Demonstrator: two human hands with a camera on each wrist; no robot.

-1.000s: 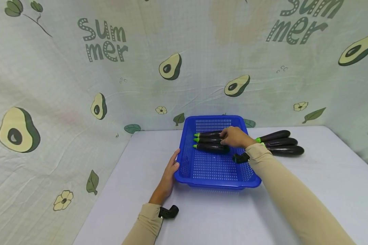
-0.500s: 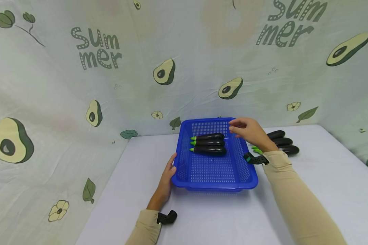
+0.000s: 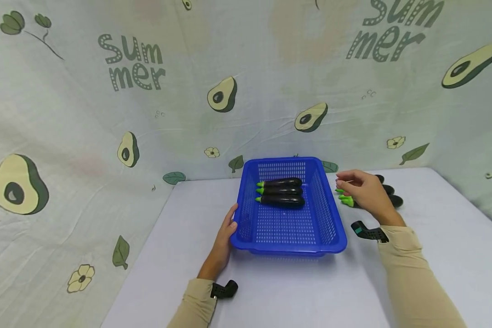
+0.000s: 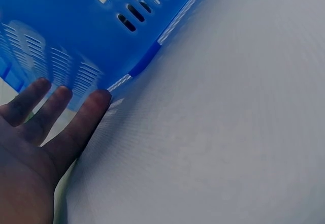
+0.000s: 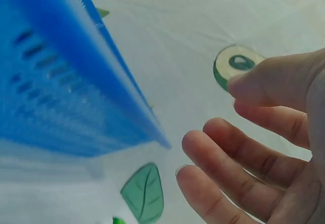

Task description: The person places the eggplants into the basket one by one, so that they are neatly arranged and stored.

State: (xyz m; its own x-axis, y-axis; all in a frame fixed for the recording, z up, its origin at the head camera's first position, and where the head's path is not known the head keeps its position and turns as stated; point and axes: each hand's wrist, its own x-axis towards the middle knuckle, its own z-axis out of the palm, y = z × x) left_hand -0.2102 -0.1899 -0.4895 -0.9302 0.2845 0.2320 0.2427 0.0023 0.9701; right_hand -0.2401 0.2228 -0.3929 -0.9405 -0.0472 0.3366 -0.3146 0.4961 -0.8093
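A blue perforated plastic basket (image 3: pixel 284 230) stands on the table, with three dark eggplants (image 3: pixel 282 201) lying side by side in its back part, green stems to the left. My left hand (image 3: pixel 220 243) touches the basket's left outer side; the left wrist view shows straight fingers (image 4: pixel 84 122) against its wall. To the right of the basket, my right hand (image 3: pixel 366 193) hovers above more eggplants (image 3: pixel 396 200), partly covering them. Nothing is between its loosely bent fingers (image 5: pixel 218 158). Green stem ends (image 3: pixel 346 199) show below that hand.
A white-covered table (image 3: pixel 180 218) carries everything. Behind it hangs a pale cloth (image 3: pixel 262 127) printed with avocados, leaves and lettering. The basket's raised right rim (image 3: pixel 332 200) lies between its contents and the eggplants at the right.
My right hand has let go of the eggplant in the basket, lifted over the right rim and moved right, above the other eggplants. The left hand stays at the basket's side.
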